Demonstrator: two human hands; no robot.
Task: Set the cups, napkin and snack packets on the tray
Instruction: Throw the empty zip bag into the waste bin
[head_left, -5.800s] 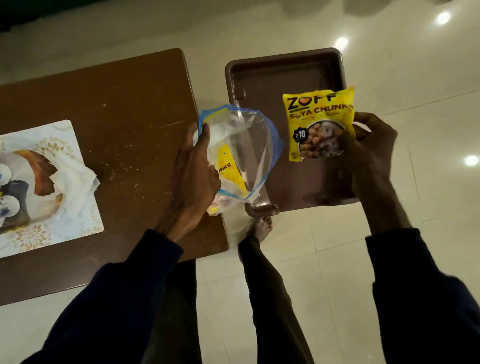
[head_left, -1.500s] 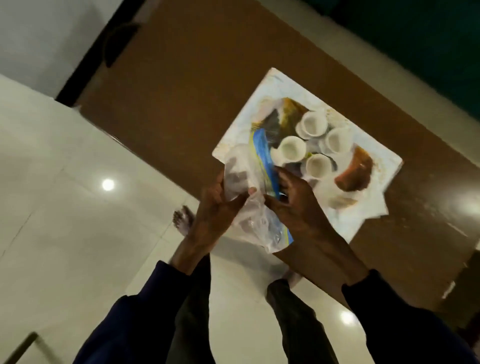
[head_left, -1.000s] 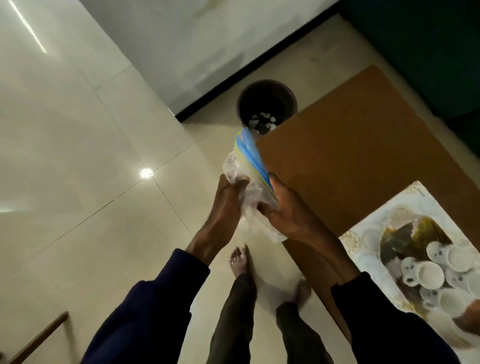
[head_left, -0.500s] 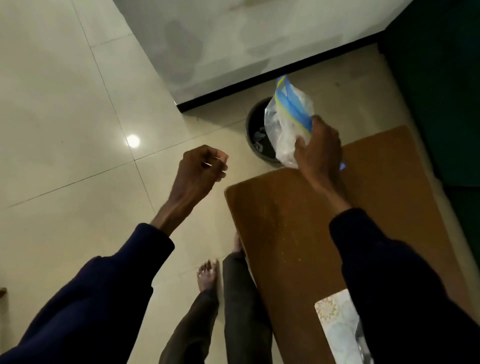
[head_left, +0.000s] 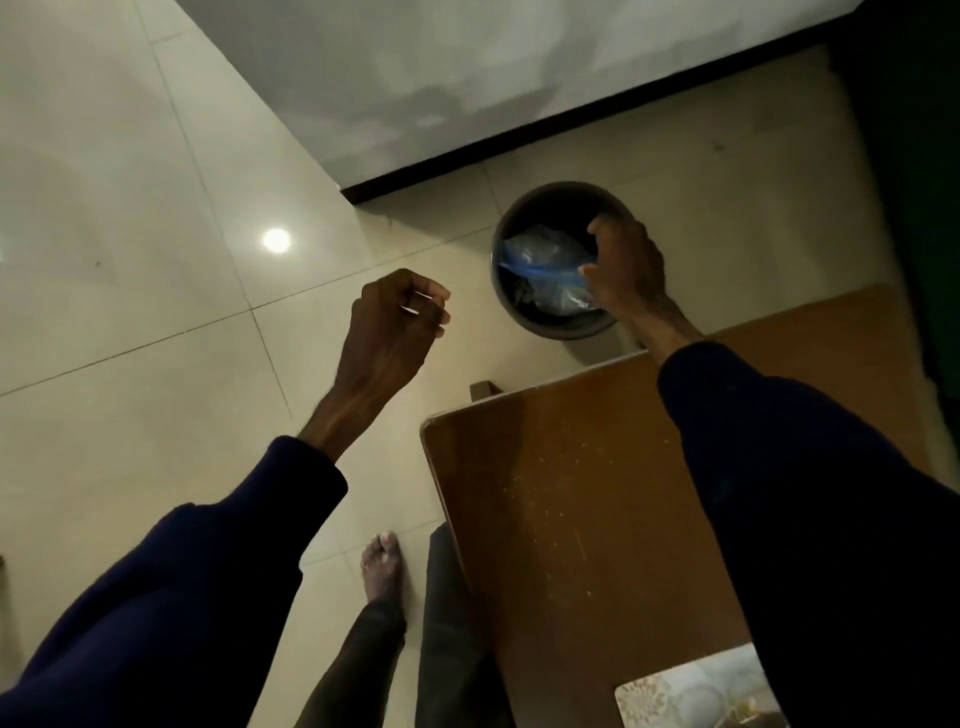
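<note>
Right hand (head_left: 626, 265): over bin (head_left: 550, 325), fingers apparently loosed above plastic bag (head_left: 540, 260) | left hand (head_left: 395, 317): curled, empty | desk (head_left: 571, 493): adjacent

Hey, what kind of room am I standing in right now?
Probably a room in a home: glossy tiled floor, a low brown wooden table, and a small round waste bin on the floor beside a wall.

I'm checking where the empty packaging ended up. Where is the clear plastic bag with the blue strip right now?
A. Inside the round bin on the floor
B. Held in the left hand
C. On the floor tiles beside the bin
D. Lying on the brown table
A: the plastic bag sits inside the round bin, with the right hand over the bin's opening.
</note>
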